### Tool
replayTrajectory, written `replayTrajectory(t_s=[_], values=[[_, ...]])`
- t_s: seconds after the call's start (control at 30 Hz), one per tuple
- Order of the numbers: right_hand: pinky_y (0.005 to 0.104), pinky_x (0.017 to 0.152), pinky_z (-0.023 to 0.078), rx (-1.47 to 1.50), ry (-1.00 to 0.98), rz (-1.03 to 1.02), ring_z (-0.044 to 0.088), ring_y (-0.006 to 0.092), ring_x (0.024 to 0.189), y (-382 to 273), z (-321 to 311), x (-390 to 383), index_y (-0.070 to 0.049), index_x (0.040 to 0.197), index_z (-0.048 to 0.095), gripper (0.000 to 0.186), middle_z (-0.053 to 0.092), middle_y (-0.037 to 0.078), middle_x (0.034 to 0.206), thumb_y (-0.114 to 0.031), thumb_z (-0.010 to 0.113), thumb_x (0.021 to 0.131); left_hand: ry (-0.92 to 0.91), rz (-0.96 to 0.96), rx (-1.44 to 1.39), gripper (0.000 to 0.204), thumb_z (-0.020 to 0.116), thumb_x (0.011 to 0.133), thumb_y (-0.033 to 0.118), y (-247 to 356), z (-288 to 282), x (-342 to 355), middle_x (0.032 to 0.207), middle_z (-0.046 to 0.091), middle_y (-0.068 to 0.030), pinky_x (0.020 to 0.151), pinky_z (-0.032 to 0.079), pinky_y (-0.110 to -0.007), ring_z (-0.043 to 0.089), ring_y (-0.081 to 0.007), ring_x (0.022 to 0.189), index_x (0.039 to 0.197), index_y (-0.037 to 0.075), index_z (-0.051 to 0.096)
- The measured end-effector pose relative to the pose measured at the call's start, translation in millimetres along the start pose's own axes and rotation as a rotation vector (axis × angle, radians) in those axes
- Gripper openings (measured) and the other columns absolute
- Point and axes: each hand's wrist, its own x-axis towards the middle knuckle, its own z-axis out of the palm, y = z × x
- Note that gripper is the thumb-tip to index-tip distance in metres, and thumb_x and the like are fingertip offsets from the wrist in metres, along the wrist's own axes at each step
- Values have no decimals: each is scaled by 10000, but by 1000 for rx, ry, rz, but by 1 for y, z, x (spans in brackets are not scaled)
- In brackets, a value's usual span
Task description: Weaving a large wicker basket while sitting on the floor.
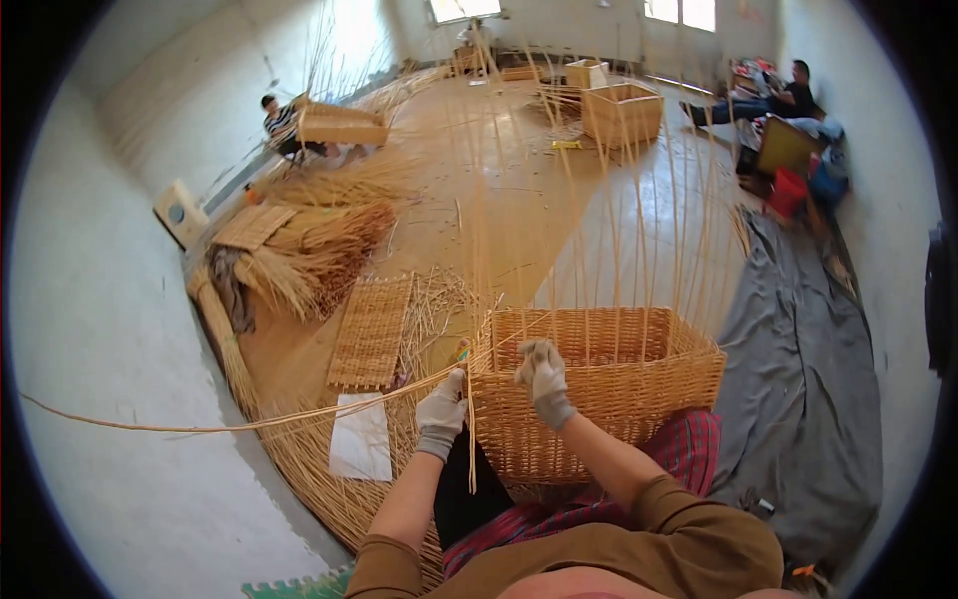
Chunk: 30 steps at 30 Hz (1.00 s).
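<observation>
A rectangular wicker basket (599,399) rests tilted on my lap, with tall upright canes (649,220) rising from its rim. My left hand (441,409), in a pale work glove, is closed at the basket's near left corner around long wicker strands (299,417). These strands trail far out to the left, and their other ends cross the corner of the rim. My gloved right hand (546,384) is curled closed at the near rim, right of that corner. Whatever lies inside its fingers is hidden. One strand end (472,449) hangs down the basket's left edge.
Loose canes (319,459) and a white sheet (361,439) lie at left, beyond them a woven panel (369,329) and cane bundles (319,255). Grey cloth (798,399) spreads at right. Finished boxes (624,115) stand far off; two people (284,125) (793,95) sit along the walls.
</observation>
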Motion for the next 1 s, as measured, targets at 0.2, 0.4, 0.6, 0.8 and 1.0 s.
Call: replayTrajectory(t_s=[0.2,0.4,0.6,0.8,1.0], values=[[342,651,599,224,-73,74,634,144,652,-10,-60,-12,-32,1064,627,297,678,72,951,-311,523,1070,300,76,341,451,715,864,276,59,3,-29,952,717,-132,665,534,-467,704,-331,816,1296,212,604],[325,671,587,-284,93,366,701,162,839,-49,-72,-38,-48,1076,693,161,721,61,991,-147,568,1052,136,215,-199,511,550,1006,113,103,-1,3,1009,696,-91,501,523,-365,651,-232,574,1480,295,501],[298,846,548,-1342,-196,-639,669,183,977,-57,24,56,-37,1365,558,416,665,92,1254,27,555,954,-138,-25,-670,443,527,1041,126,115,7,42,879,661,-48,403,464,-313,558,-120,450,1460,268,527],[325,914,529,62,-163,-202,615,168,935,-43,-100,0,-45,1352,539,463,618,80,1135,130,463,930,-167,-162,-694,449,556,1027,141,139,-1,16,1091,690,-128,447,487,-322,591,-167,485,1468,219,516],[362,1015,491,-1158,-83,-566,592,316,1268,-107,-70,9,-34,1321,606,487,608,167,1355,156,490,888,-8,335,101,781,712,886,224,178,39,-34,1444,453,-180,796,543,-461,658,-381,922,1574,301,349]])
